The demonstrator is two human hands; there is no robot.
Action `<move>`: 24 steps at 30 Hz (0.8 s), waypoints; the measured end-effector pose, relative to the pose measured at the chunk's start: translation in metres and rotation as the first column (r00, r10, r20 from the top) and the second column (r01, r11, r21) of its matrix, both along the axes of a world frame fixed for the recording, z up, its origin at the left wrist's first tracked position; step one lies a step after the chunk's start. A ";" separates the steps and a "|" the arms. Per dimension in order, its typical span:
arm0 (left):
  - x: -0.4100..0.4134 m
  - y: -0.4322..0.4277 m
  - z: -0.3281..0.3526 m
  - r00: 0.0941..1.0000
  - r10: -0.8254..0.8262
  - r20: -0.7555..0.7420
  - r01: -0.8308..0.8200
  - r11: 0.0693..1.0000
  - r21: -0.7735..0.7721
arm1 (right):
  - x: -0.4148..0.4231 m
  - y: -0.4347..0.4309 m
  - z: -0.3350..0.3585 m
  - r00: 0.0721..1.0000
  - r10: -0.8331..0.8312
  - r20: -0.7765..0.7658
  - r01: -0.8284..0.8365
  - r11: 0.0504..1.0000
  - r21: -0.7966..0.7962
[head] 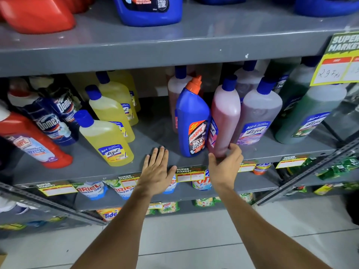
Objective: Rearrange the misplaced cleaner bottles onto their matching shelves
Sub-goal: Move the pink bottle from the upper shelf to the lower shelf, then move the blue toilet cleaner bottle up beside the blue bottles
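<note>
A blue Harpic bottle (192,121) with an orange cap stands on the grey middle shelf (155,131), among Lizol bottles. Right beside it is a pink Lizol bottle (225,113) with a blue cap, and my right hand (226,165) grips its base. My left hand (157,167) lies flat and open on the shelf's front edge, just left of the Harpic bottle, touching no bottle. Yellow Lizol bottles (106,136) stand to the left. A purple Lizol bottle (258,115) and a green Lizol bottle (308,113) stand to the right.
Dark Domex bottles (48,123) and a red Harpic bottle (33,142) lean at the far left. The upper shelf (174,45) carries blue and red jugs. Detergent pouches (93,189) fill lower shelves. A yellow price sign (338,61) hangs at the right.
</note>
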State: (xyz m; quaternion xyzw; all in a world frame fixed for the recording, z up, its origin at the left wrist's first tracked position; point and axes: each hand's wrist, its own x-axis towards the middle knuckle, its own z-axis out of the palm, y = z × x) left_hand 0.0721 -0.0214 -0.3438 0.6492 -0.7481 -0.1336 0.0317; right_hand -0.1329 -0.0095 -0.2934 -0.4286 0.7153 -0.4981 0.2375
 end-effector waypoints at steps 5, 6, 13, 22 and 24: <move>0.005 0.005 0.002 0.998 -0.030 -0.059 0.028 0.999 -0.026 | 0.025 0.026 0.022 0.992 0.120 -0.044 -0.127 0.945 -0.302; 0.007 0.007 0.002 0.998 -0.042 -0.057 0.039 0.998 -0.055 | 0.029 0.023 0.034 0.984 0.169 -0.048 -0.175 0.925 -0.337; 0.008 0.005 0.004 0.999 -0.012 -0.036 0.013 1.000 0.014 | 0.039 -0.032 0.104 0.938 0.332 -0.100 -0.346 0.906 -0.245; 0.011 0.006 0.000 0.998 -0.021 -0.055 0.018 0.998 -0.054 | 0.038 -0.054 0.114 0.800 0.471 -0.373 -0.530 0.845 -0.071; 0.011 0.006 -0.001 0.999 -0.013 -0.051 0.010 0.999 -0.048 | 0.036 -0.049 0.111 0.799 0.385 -0.462 -0.470 0.879 -0.079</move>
